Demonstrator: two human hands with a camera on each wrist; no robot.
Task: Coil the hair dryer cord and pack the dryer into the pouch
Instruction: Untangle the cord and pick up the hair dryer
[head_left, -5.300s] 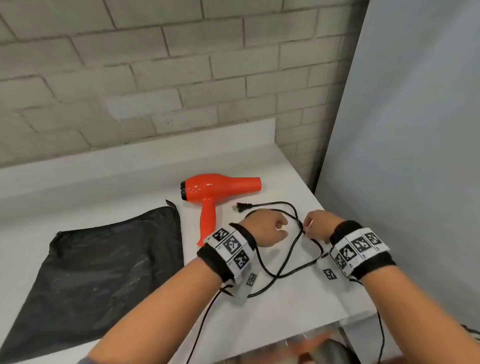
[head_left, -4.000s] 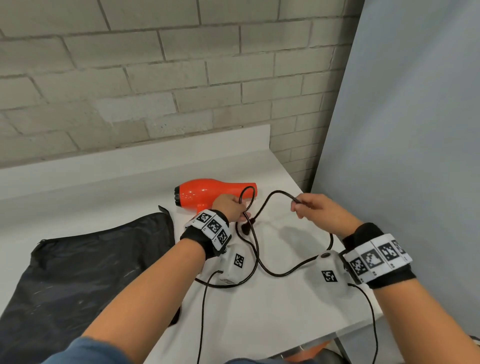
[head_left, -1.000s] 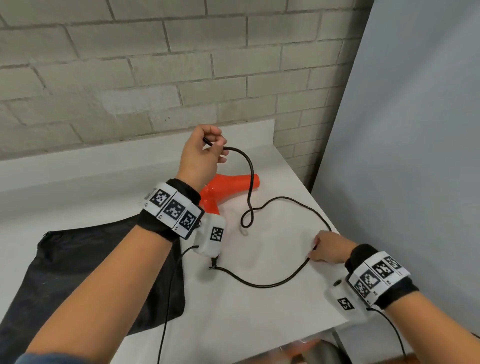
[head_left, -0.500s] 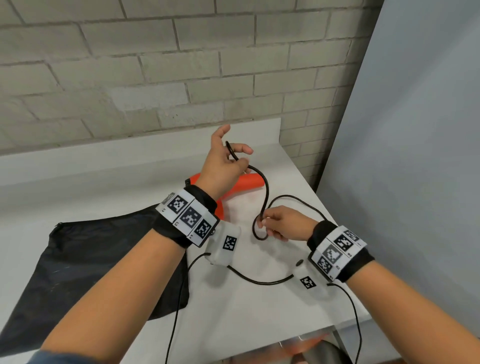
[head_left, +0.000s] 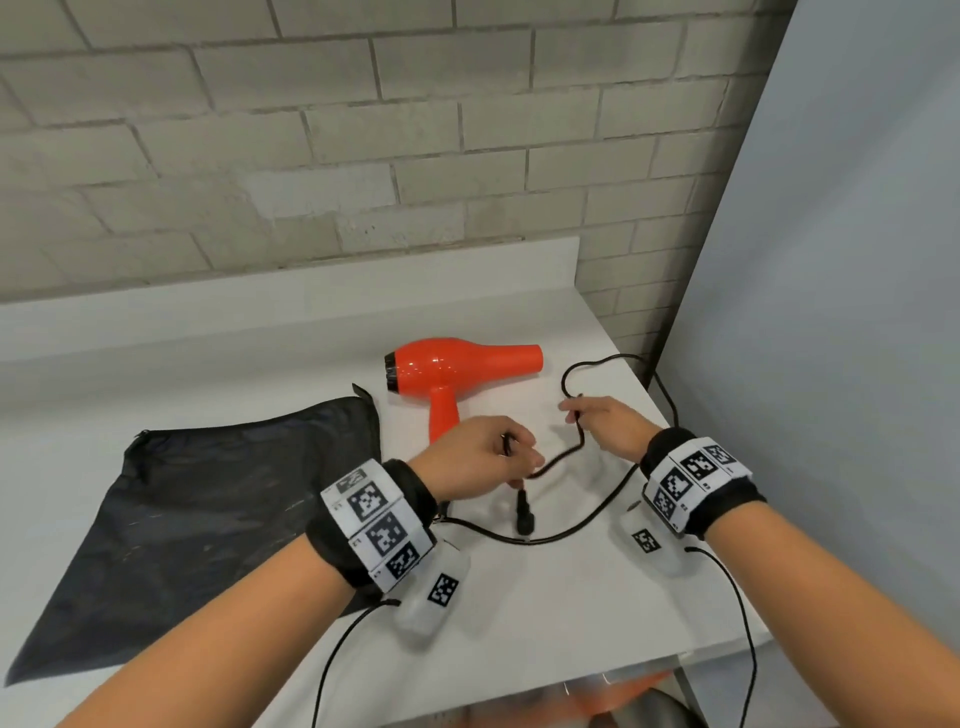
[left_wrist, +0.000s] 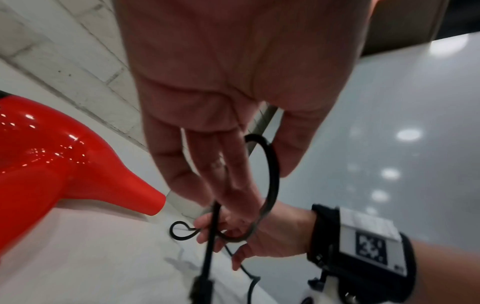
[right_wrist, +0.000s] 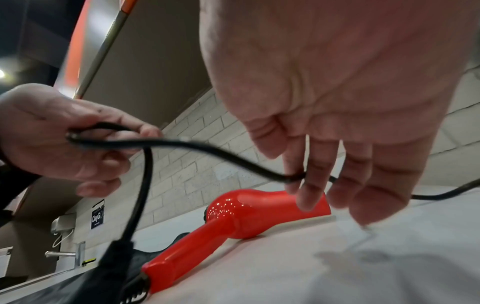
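The red hair dryer (head_left: 457, 364) lies on its side on the white table (head_left: 519, 597), nozzle to the right. Left of it the black pouch (head_left: 208, 493) lies flat. My left hand (head_left: 493, 457) hovers just in front of the dryer's handle and grips a small loop of the black cord (head_left: 561, 457). The plug (head_left: 523, 514) dangles below that hand. My right hand (head_left: 587, 415), a little to the right, pinches the cord (right_wrist: 296, 176) between thumb and fingers. From there the cord runs in a loop past the nozzle and back along the table to the handle.
A brick wall (head_left: 363, 156) rises behind the table and a grey panel (head_left: 831, 312) stands close along its right edge. The table's front edge (head_left: 571, 680) is near my forearms. Thin wrist-camera cables (head_left: 743, 623) hang from both wrists.
My left hand has come down from above the dryer to just over the table, still holding the cord, and the plug now hangs under it. My right hand took a new hold further along the cord.
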